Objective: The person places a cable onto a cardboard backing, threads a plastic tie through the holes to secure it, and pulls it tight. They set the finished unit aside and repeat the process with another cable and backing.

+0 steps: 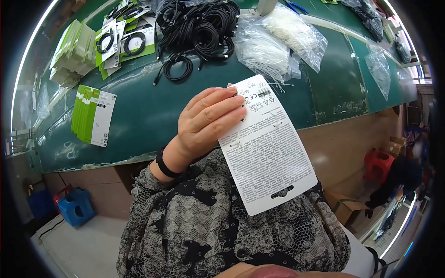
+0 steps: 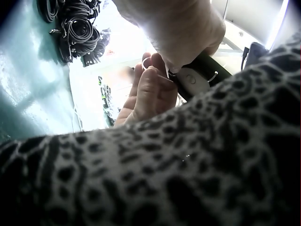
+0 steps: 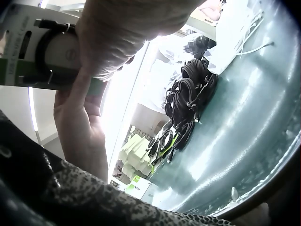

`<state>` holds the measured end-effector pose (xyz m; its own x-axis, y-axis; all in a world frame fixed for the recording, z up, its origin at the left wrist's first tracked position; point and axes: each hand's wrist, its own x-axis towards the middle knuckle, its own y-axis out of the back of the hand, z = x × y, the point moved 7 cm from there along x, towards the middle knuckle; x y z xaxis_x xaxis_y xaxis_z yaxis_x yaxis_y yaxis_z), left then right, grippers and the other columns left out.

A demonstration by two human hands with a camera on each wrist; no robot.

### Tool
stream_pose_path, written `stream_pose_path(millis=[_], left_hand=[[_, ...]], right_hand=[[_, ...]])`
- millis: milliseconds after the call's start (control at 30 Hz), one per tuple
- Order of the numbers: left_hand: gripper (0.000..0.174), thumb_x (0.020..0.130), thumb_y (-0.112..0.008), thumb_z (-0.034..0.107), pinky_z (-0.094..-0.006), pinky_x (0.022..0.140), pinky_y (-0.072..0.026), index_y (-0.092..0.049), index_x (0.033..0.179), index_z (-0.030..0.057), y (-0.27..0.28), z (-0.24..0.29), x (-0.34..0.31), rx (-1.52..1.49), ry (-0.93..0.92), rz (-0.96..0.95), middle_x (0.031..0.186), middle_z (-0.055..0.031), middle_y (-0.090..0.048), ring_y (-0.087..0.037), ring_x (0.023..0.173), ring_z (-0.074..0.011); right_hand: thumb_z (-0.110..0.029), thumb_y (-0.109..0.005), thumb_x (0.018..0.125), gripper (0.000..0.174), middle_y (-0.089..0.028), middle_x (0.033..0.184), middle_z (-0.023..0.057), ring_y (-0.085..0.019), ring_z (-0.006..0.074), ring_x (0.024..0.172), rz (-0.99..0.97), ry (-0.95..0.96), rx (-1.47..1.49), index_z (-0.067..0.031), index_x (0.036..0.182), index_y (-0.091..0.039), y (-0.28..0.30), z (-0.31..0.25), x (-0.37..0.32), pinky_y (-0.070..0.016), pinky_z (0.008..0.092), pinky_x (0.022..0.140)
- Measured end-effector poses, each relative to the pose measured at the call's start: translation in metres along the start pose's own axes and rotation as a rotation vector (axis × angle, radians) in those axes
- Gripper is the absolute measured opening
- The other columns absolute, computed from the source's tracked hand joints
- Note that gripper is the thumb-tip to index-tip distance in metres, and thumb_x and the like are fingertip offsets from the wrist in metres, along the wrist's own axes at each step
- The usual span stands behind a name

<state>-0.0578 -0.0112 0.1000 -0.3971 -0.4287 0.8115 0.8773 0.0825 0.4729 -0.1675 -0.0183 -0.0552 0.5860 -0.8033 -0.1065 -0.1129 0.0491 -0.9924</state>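
Note:
A printed white card (image 1: 269, 148), back side up, slants over the lap in the head view. The left hand (image 1: 211, 118) lays its fingers over the card's upper left edge and grips it. Mostly behind the card, the right hand (image 2: 146, 96) has thumb and fingers together at a thin white tie (image 2: 146, 62), beside the card's front. A coiled black cable (image 3: 44, 49) lies against the card's front (image 3: 19, 42) in the right wrist view, with the right hand (image 3: 129, 33) close to it.
On the green table (image 1: 139, 116) are a stack of green-white cards (image 1: 95, 116), carded cables (image 1: 134, 43), a pile of loose black cables (image 1: 199, 28) and bags of white ties (image 1: 264, 41). A blue stool (image 1: 75, 207) stands on the floor at left, a red one (image 1: 378, 164) at right.

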Motion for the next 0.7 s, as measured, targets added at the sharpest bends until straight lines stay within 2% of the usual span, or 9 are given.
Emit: stream_pose_path(millis=[133, 233, 333, 667, 700], left_hand=[[0.025, 0.073, -0.074, 0.013, -0.0409, 0.082, -0.053, -0.062, 0.094, 0.0043, -0.001, 0.003, 0.0, 0.022, -0.058, -0.026, 0.099, -0.0124, -0.066, -0.065, 0.096, -0.0306], [0.024, 0.074, -0.071, 0.012, -0.0376, 0.088, -0.0496, -0.066, 0.097, 0.0092, -0.001, 0.003, -0.002, 0.005, 0.002, 0.01, 0.105, -0.0063, -0.066, -0.063, 0.103, -0.0249], [0.025, 0.074, -0.072, 0.013, -0.0365, 0.087, -0.0492, -0.065, 0.097, 0.0096, 0.0, 0.004, -0.002, 0.0, 0.0, 0.032, 0.105, -0.0058, -0.066, -0.063, 0.102, -0.0241], [0.026, 0.073, -0.073, 0.012, -0.0333, 0.085, -0.0473, -0.063, 0.097, 0.0091, 0.002, 0.007, 0.001, -0.007, -0.03, 0.055, 0.104, -0.0066, -0.067, -0.064, 0.099, -0.0236], [0.026, 0.073, -0.073, 0.009, -0.0321, 0.084, -0.047, -0.063, 0.097, 0.008, 0.001, 0.001, 0.001, -0.066, 0.048, 0.048, 0.103, -0.0072, -0.066, -0.064, 0.099, -0.0235]], right_hand=[[-0.022, -0.037, 0.097, 0.046, -0.045, 0.132, 0.0206, -0.054, 0.029, 0.114, -0.072, 0.006, 0.008, 0.0021, 0.136, -0.034, -0.007, 0.001, 0.002, -0.0515, 0.039, 0.091], [-0.022, -0.037, 0.098, 0.045, -0.046, 0.131, 0.02, -0.054, 0.0277, 0.114, -0.173, 0.005, -0.017, 0.003, 0.135, -0.035, -0.027, 0.001, 0.001, -0.0511, 0.038, 0.092], [-0.022, -0.036, 0.098, 0.045, -0.047, 0.131, 0.0199, -0.053, 0.0257, 0.115, -0.016, 0.054, 0.054, 0.005, 0.134, -0.036, -0.033, -0.003, -0.001, -0.05, 0.036, 0.093], [-0.012, -0.049, 0.092, 0.034, -0.054, 0.122, 0.0183, -0.057, 0.0259, 0.108, 0.011, 0.148, -0.144, 0.0047, 0.121, -0.048, -0.044, -0.011, -0.002, -0.0484, 0.0353, 0.093], [-0.011, -0.05, 0.091, 0.033, -0.055, 0.121, 0.0181, -0.058, 0.026, 0.108, 0.012, 0.155, -0.169, 0.0047, 0.12, -0.049, -0.045, -0.011, -0.003, -0.0483, 0.0352, 0.092]])
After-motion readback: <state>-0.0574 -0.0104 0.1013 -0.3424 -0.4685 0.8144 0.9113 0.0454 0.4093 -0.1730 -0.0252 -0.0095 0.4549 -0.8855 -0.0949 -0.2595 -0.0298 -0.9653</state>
